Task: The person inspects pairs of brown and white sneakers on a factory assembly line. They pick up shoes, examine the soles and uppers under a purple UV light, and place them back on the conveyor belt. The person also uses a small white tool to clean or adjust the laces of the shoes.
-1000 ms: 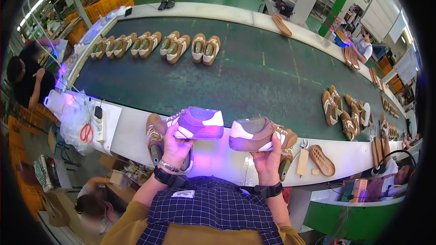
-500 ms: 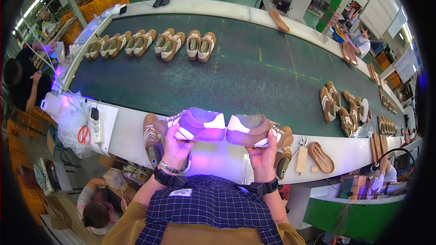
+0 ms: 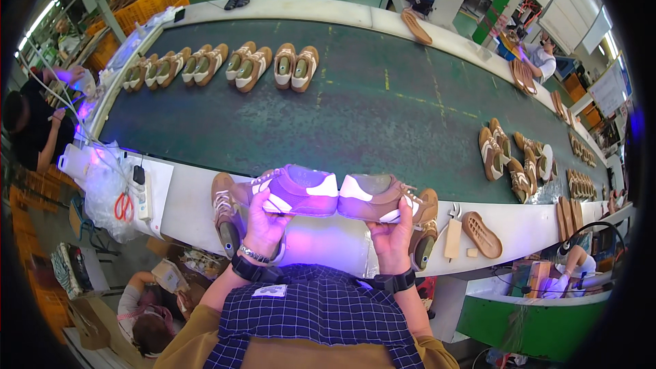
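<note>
My left hand (image 3: 265,227) is closed round the sole side of a brown and white sneaker (image 3: 301,191), its toe pointing left. A matching sneaker (image 3: 372,196), toe to the right, is gripped by my right hand (image 3: 394,232) with the thumb up against its side. The two heels face each other and almost touch, under purplish light. Behind my left hand another brown sneaker (image 3: 225,206) rests on the white table edge. One more sneaker (image 3: 425,236) lies beyond my right hand, partly hidden by it.
Pairs of sneakers (image 3: 248,68) line the far left of the green belt (image 3: 355,116); more sneakers (image 3: 493,154) stand at right. A loose sole (image 3: 482,235) lies right of my hands. Red scissors (image 3: 124,206) and a power strip (image 3: 145,198) are at left. Co-workers sit around.
The heels of the two held sneakers have come slightly closer together. Both hands keep their grip. The whole view has shifted a little.
</note>
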A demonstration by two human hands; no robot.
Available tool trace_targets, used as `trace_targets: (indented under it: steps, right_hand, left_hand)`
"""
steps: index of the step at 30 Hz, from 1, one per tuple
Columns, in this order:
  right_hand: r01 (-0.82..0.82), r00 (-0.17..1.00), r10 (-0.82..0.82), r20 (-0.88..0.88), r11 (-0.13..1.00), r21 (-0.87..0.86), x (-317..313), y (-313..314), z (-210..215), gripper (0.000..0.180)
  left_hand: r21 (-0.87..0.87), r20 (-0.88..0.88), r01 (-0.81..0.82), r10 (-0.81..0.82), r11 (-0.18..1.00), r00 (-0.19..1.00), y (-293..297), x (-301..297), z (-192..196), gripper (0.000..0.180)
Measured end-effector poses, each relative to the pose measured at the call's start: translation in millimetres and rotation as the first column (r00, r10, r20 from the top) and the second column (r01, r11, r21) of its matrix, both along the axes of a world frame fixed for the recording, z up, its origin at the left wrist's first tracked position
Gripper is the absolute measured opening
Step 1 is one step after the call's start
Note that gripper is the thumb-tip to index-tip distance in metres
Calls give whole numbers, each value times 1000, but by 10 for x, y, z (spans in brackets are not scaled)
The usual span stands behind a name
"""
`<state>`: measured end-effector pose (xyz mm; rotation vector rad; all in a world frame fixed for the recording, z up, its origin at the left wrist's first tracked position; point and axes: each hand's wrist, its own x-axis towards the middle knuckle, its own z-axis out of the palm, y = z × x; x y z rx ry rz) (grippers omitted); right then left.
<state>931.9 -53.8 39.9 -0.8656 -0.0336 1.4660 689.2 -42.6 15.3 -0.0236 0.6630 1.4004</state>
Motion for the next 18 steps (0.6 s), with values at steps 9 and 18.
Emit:
trace_targets:
  steps: [9,18]
  right_hand:
    - [-9,997,6,75,999,35,27,-23,36,45]
    - [-73,981,50,185,990,119,129,-25,31,49]
  left_hand:
    - [47,-71,-6,10,999,997,2,-12,-1,39]
    - [94,-167,-30,45,995,985,-18,-23,83,40]
